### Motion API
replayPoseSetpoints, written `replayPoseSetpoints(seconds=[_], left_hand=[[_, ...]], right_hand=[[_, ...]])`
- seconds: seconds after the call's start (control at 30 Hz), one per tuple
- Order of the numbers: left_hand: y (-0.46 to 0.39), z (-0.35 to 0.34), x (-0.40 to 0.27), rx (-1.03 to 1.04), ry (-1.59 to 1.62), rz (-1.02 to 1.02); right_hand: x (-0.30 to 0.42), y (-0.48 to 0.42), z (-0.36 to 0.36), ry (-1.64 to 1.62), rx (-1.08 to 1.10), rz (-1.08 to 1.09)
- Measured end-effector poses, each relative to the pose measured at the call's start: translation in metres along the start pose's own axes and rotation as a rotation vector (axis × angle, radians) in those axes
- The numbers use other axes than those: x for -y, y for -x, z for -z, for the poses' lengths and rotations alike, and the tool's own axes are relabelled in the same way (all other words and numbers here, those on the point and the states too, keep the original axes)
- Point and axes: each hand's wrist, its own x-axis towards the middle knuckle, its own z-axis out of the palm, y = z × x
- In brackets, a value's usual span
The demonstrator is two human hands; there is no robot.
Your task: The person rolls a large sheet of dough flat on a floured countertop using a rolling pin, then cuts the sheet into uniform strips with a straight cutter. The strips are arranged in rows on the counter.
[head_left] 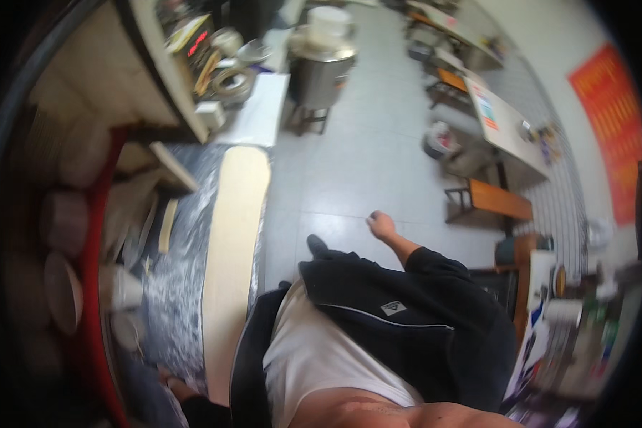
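Note:
A long flat strip of rolled dough [235,230] lies along the floured dark worktop [174,315], close to its edge. My right hand [381,224] hangs over the tiled floor, fingers curled, with nothing visible in it. At the lower left, my left hand [166,376] is over the floured worktop, left of the dough; it is blurred and partly cut off by shadow, so its fingers and anything in them cannot be made out. A small pale strip [167,226], perhaps dough, lies farther left on the worktop.
A white board [262,109] adjoins the worktop's far end. Beyond stands a large metal pot [321,69] on a stool. Along the right are tables [505,125] and an orange-topped bench [500,199]. White containers [125,289] stand at left beside a red edge [92,267].

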Motion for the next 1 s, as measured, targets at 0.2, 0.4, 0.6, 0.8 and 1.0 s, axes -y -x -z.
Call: replayPoseSetpoints(seconds=[0.2, 0.4, 0.6, 0.8, 1.0], left_hand=[[-0.037, -0.004, -0.042, 0.068, 0.156, 0.021], [0.003, 0.017, 0.011, -0.029, 0.354, 0.046], [0.138, 0.018, 0.042, 0.013, 0.676, 0.029], [0.260, 0.037, 0.027, 0.180, 1.139, 0.067], [0.323, 0.103, -0.096, -0.184, 1.483, -0.411]], right_hand=[[-0.064, 0.081, 0.021, 0.059, -0.043, -0.084], [-0.075, 0.119, -0.003, -0.072, -0.061, -0.240], [-0.057, 0.115, -0.025, -0.090, 0.062, -0.188], [-0.001, 0.055, -0.035, -0.174, 0.094, 0.124], [0.086, 0.015, 0.003, -0.354, 0.135, 0.497]])
